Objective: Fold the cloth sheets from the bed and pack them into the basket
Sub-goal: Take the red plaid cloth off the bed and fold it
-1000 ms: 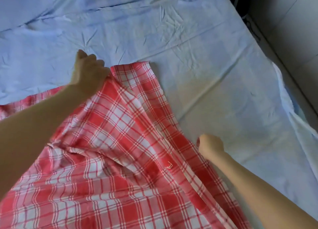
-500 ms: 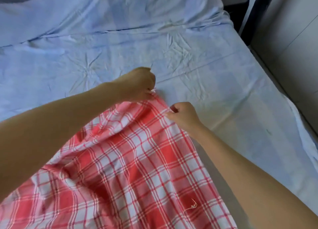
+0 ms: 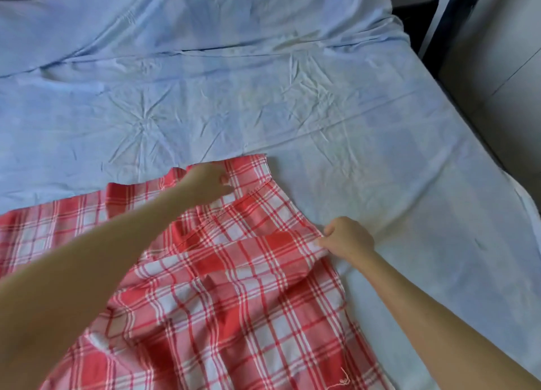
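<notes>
I see the red-and-white checked cloth sheet spread over the near part of the bed, rumpled, with several loose ridges running across its middle. Its far corner lies flat on the pale blue bedsheet, and its right edge runs down toward me along the right side of the bed. A loose thread curls off the cloth near the bottom of the view.

My two hands are well apart, both on the cloth. The left hand reaches across from the lower left and sits at the far edge of the cloth, close to its far corner; its fingers curl down onto the fabric and seem to pinch it, though the grip itself is partly hidden by the back of the hand. The right hand comes in from the lower right and holds the right edge of the cloth, fingers bent and closed on the hem where a fold bunches up just beside the knuckles.

The blue bedsheet is creased all over, with star-shaped wrinkles beyond the cloth. A raised, covered bulge lies across the head of the bed. On the right, the bedsheet drops off the mattress edge next to a grey floor, and something dark stands at the far right corner; I cannot tell what it is.
</notes>
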Motion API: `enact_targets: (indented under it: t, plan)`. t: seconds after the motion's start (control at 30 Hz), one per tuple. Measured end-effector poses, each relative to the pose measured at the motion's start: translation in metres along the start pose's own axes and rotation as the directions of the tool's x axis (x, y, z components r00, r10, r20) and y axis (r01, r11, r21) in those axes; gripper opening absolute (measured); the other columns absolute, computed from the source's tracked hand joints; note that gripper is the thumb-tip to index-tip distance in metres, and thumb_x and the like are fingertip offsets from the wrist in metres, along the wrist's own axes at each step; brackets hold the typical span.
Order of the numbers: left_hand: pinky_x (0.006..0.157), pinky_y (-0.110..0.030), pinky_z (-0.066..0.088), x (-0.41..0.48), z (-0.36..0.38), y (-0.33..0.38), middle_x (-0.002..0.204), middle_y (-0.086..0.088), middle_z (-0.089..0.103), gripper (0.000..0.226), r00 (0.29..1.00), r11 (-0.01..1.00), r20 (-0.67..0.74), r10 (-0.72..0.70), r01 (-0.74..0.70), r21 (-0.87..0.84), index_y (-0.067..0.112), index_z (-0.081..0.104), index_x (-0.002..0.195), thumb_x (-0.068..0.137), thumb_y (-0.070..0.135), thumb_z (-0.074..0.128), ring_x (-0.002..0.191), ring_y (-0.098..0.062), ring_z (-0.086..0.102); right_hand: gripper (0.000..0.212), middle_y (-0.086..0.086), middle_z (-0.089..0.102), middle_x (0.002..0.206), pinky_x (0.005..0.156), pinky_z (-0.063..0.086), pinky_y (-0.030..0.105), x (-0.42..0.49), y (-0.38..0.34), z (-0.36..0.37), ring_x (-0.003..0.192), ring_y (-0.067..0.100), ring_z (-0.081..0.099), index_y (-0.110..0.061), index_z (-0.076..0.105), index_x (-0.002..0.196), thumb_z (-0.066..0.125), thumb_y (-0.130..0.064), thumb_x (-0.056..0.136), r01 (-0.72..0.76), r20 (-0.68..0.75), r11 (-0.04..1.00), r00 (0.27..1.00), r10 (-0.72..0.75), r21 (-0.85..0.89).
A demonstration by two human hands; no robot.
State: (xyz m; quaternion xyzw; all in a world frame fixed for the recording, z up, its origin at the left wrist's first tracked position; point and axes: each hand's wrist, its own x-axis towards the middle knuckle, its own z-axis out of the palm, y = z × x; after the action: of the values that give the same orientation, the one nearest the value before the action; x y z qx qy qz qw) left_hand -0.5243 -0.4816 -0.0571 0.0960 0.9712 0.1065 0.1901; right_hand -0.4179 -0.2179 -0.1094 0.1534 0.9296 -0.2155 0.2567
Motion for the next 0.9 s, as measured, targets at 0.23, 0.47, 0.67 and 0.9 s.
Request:
enact_targets:
  t: [0.23, 0.47, 0.67, 0.9]
  plan:
    - [0.083, -0.037, 0.048, 0.042, 0.076, 0.024, 0.109, -0.016, 0.063, 0.036, 0.976, 0.975, 0.016, -0.216, 0.216, -0.049, 0.004, 0.059, 0.107, 0.090, 0.035, 0.059, 0.102, -0.034, 0.059, 0.074, 0.010, 0.029, 0.151, 0.107, 0.030, 0.046, 0.052, 0.041, -0.006, 0.137, 0.031, 0.029, -0.032, 0.027, 0.146, 0.061, -0.051, 0.083, -0.047, -0.153, 0.948, 0.988, -0.002, -0.313]
    - [0.072, -0.021, 0.037, 0.059, 0.065, 0.023, 0.101, -0.008, 0.070, 0.017, 0.991, 0.969, -0.093, -0.099, 0.075, -0.234, 0.010, 0.072, 0.099, 0.084, 0.014, 0.067, 0.097, -0.024, 0.062, 0.102, 0.012, 0.004, 0.156, 0.108, 0.027, 0.054, 0.084, 0.037, -0.006, 0.142, 0.036, 0.012, -0.044, 0.003, 0.147, 0.071, -0.054, 0.072, -0.089, 0.011, 0.924, 0.995, 0.100, -0.373]
    - [0.095, -0.028, 0.039, 0.119, 0.019, 0.020, 0.122, -0.003, 0.062, 0.026, 0.995, 0.984, -0.060, 0.086, -0.075, 0.159, 0.018, 0.066, 0.116, 0.092, 0.022, 0.056, 0.118, -0.025, 0.051, 0.103, 0.013, 0.007, 0.155, 0.106, 0.027, 0.054, 0.093, 0.041, 0.008, 0.140, 0.034, 0.013, -0.045, 0.005, 0.147, 0.072, -0.057, 0.070, -0.103, -0.067, 0.913, 0.994, 0.084, -0.395]
    - [0.089, -0.030, 0.044, 0.141, 0.036, 0.030, 0.113, -0.011, 0.065, 0.025, 0.998, 0.984, 0.004, -0.055, 0.053, 0.169, 0.010, 0.069, 0.106, 0.085, 0.024, 0.064, 0.111, -0.029, 0.056, 0.102, 0.013, 0.001, 0.157, 0.108, 0.022, 0.056, 0.096, 0.041, 0.009, 0.143, 0.036, 0.006, -0.045, 0.001, 0.147, 0.071, -0.054, 0.073, -0.095, -0.031, 0.924, 0.996, 0.089, -0.370]
